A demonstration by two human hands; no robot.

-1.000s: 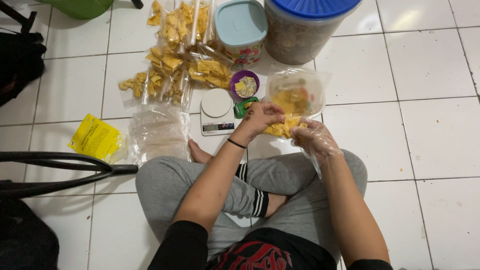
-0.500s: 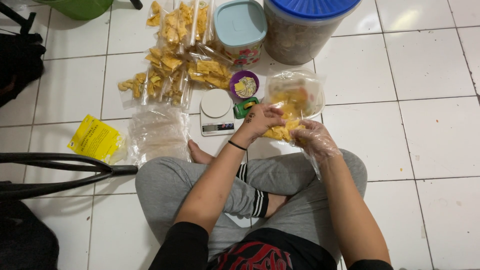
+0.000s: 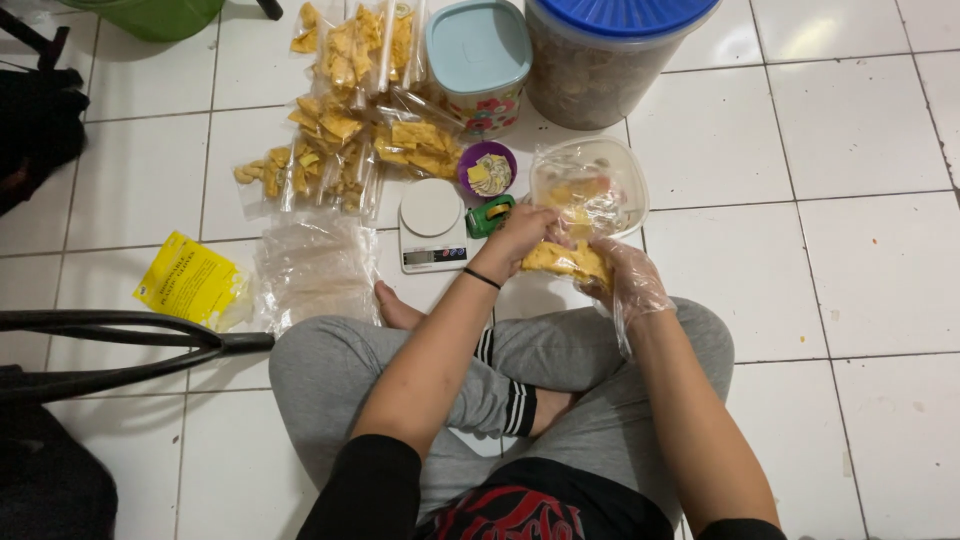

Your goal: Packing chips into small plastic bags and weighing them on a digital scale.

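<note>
I sit cross-legged on the white tiled floor [image 3: 860, 130], and both my hands work at one small clear bag of yellow chips [image 3: 566, 260] just above my knees. My left hand [image 3: 520, 235] is bare, with a black band at the wrist, and its grip is closed on the top of the bag. My right hand [image 3: 625, 280] wears a thin clear plastic glove, and its grip is closed around the bag from the right side.

Just beyond the bag stands one clear plastic bowl [image 3: 590, 185] with a few chips in it. Left of it I count one small purple cup [image 3: 487, 170], one green tape dispenser [image 3: 490, 215] and one white kitchen scale [image 3: 432, 225] with a round plate. Toward the top edge of the floor stand two tubs: a pale blue-lidded one [image 3: 478, 50] with a flowered wall, and a big clear one with a dark blue lid [image 3: 615, 45]. Filled chip packets [image 3: 350, 110] lie in a heap at the left of the tubs; I cannot count them exactly. Below them lies one stack of empty clear bags [image 3: 315, 270], and further left one flat yellow packet [image 3: 190, 280] with dark print.
</note>
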